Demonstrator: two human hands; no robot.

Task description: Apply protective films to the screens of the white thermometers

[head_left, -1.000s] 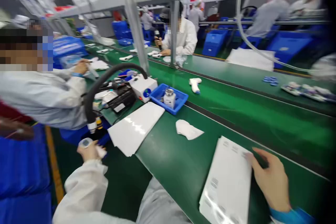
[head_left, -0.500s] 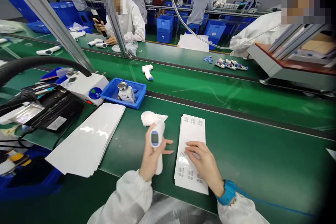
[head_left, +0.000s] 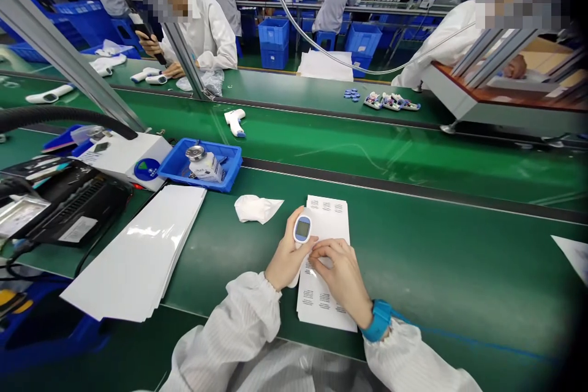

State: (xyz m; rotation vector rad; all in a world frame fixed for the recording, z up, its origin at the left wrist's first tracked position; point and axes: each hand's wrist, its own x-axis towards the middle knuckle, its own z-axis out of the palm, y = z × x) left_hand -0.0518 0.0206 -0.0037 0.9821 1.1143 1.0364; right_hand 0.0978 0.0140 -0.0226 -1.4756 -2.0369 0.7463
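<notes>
A white infrared thermometer [head_left: 302, 229] with a blue-rimmed grey screen is wrapped in my left hand [head_left: 285, 260], screen facing up. It is over the left edge of a stack of white label sheets [head_left: 327, 222] printed with small groups of dark text. My right hand [head_left: 343, 278], with a blue wrist strap [head_left: 379, 320], is over the middle of the sheets. Its thumb and index finger are pinched together close beside the thermometer; whatever lies between them is too small to make out. A crumpled white tissue [head_left: 257, 209] lies just beyond my left hand.
To the left lie long white sheets [head_left: 138, 251], beside a blue tray [head_left: 233, 166] holding a metal-topped bottle [head_left: 204, 162]. Another thermometer [head_left: 236, 122] rests on the green belt [head_left: 321, 147]. Co-workers sit across it, near a slanted metal post [head_left: 184, 61].
My left hand has carried the thermometer to the right, from beside the label sheets to their left edge, close to my right fingers. My right hand stays pinched over the sheets. The view has shifted slightly.
</notes>
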